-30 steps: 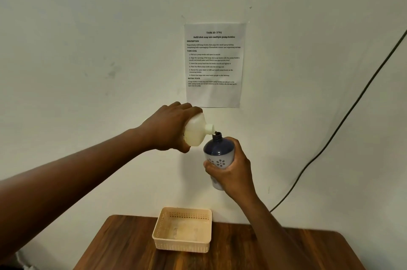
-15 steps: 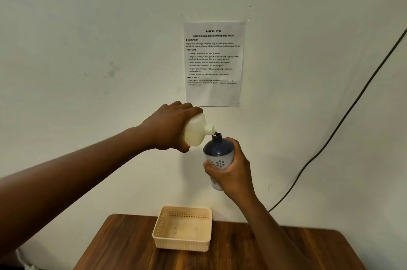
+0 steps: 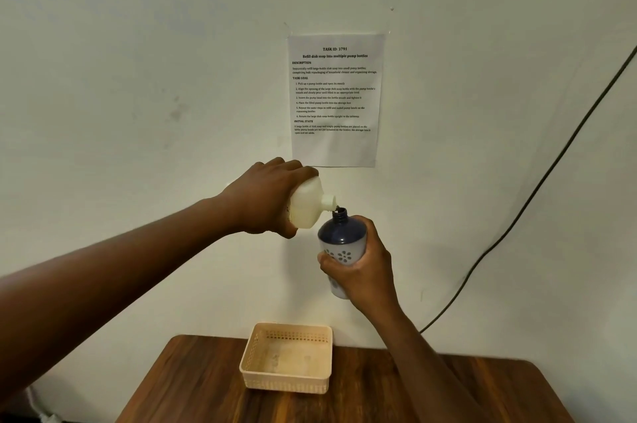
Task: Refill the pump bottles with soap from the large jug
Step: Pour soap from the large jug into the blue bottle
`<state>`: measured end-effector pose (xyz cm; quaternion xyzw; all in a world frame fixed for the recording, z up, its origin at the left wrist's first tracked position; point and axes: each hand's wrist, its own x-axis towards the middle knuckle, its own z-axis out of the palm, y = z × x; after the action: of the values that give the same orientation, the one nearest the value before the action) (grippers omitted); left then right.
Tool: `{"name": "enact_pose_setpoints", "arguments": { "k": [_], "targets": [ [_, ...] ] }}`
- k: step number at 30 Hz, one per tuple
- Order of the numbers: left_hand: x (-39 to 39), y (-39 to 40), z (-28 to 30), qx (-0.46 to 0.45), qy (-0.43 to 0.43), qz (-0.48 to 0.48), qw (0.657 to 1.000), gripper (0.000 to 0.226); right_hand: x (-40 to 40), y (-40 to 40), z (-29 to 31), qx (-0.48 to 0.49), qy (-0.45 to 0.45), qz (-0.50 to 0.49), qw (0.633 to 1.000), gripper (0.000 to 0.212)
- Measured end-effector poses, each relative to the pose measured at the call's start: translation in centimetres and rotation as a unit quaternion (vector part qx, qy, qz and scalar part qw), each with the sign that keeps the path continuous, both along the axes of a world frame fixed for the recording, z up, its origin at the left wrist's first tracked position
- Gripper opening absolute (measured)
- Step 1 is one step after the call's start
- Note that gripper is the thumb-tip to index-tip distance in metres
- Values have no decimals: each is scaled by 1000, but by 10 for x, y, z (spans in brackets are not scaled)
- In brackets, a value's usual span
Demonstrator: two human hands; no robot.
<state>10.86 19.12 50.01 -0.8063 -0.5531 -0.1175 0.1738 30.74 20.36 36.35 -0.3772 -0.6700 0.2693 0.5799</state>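
The left hand [image 3: 265,196] clamps its grip around the cream-white soap jug [image 3: 307,206], tipped nearly level with its spout pointing right, and the right hand [image 3: 362,267] wraps its grip round the lower body of the navy-shouldered pump bottle [image 3: 341,243], held upright in the air in front of the wall, well above the wooden tabletop [image 3: 193,388]. Spout sits just above and left of the bottle's open neck, almost touching; whether soap is flowing is too fine to see. To pour well here, I'd judge the spout should stay centred over that narrow mouth, the tilt increasing slowly, the bottle kept plumb. Any drift risks soap running down the flower-printed side. Below, the beige storage basket [image 3: 251,353] waits near the tabletop's far edge, apparently with nothing in it.
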Motion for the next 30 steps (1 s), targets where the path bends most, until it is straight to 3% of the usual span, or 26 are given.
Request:
{"name": "enact_pose_setpoints", "arguments": {
  "k": [30],
  "targets": [
    [2, -4, 6, 3, 6, -5, 1000, 93, -3, -3, 4, -8, 9, 1, 1000, 65]
  ]
}}
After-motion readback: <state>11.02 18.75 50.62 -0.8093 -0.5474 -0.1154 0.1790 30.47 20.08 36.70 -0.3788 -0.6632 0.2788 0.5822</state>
